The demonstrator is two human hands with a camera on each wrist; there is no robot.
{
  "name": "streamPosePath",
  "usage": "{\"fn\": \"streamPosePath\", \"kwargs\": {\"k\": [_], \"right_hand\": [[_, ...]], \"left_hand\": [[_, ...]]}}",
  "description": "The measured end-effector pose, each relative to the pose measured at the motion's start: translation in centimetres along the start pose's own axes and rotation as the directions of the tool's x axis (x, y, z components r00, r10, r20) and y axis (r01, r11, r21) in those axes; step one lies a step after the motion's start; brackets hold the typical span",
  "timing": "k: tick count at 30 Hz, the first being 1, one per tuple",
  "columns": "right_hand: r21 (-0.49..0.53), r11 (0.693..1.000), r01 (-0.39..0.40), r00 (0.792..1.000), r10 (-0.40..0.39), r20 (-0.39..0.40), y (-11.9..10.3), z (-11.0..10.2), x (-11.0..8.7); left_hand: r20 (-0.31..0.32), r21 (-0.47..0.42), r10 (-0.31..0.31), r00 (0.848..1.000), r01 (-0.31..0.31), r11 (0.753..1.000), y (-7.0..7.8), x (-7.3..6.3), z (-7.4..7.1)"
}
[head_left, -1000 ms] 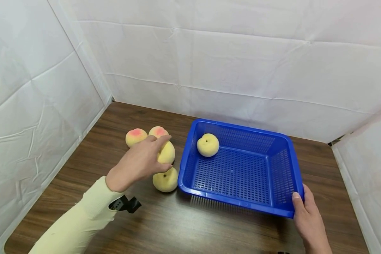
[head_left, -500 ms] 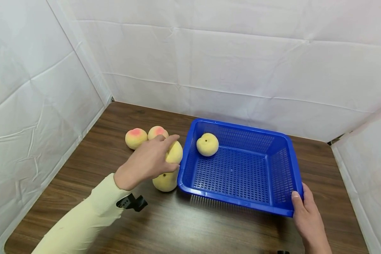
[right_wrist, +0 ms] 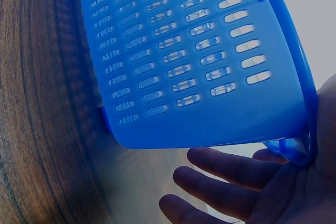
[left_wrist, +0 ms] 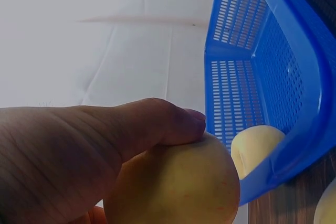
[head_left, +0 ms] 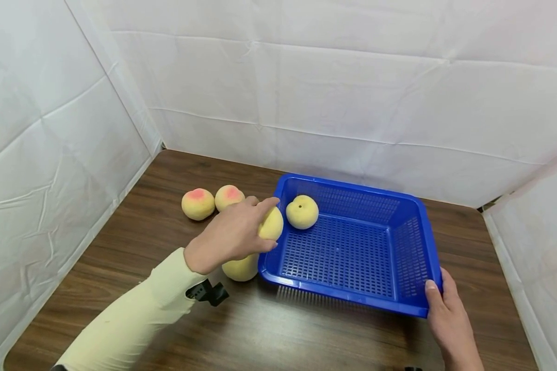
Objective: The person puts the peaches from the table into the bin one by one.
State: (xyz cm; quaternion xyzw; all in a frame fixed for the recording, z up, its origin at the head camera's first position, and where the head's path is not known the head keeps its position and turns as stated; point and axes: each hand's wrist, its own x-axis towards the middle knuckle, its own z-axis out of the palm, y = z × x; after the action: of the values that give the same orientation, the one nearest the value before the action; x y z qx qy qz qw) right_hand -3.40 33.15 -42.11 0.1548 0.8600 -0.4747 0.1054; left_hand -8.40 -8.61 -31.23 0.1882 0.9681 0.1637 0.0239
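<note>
My left hand (head_left: pixel 234 229) grips a yellow peach (head_left: pixel 272 224) at the left rim of a blue plastic basket (head_left: pixel 339 296). In the left wrist view the thumb lies across the top of the held peach (left_wrist: pixel 178 182), just beside the basket wall. One peach (head_left: pixel 302 212) sits inside the basket near its left side. At the basket's front right corner my right hand (head_left: pixel 450 319) holds the rim, thumb on top. The right wrist view has several fingers (right_wrist: pixel 226 192) stretched beneath that corner, outside the perforated wall (right_wrist: pixel 173 66).
Two pink-tipped peaches (head_left: pixel 198 204) stand on the brown wooden table (head_left: pixel 315 340) left of the basket. Another peach (head_left: pixel 240 268), partly behind the left hand, lies by the basket's front left corner. White sheeting (head_left: pixel 334 87) encloses the table's back and sides.
My left hand has carried the gripped peach rightward, from among the other peaches to the basket's left rim. The right hand and basket have stayed practically still.
</note>
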Motion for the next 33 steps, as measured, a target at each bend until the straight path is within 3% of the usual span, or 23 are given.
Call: {"fn": "streamPosePath", "kwargs": {"k": [12,23,33], "right_hand": [[0.0,1.0,0.029,1.0,-0.029,-0.005,0.1,0.0,-0.1],[-0.007,1.0,-0.005,1.0,0.005,-0.008,0.1,0.0,-0.1],[0.001,0.999,-0.034,0.999,0.034,0.006,0.0,-0.1,-0.1]], "left_hand": [[0.005,0.016,0.043,0.999,-0.043,0.999,0.9,0.9,0.3],[0.022,0.068,0.091,0.996,-0.092,0.993,1.8,1.8,0.3],[0.021,0.028,0.155,0.988,-0.155,0.987,2.6,2.4,0.4]]}}
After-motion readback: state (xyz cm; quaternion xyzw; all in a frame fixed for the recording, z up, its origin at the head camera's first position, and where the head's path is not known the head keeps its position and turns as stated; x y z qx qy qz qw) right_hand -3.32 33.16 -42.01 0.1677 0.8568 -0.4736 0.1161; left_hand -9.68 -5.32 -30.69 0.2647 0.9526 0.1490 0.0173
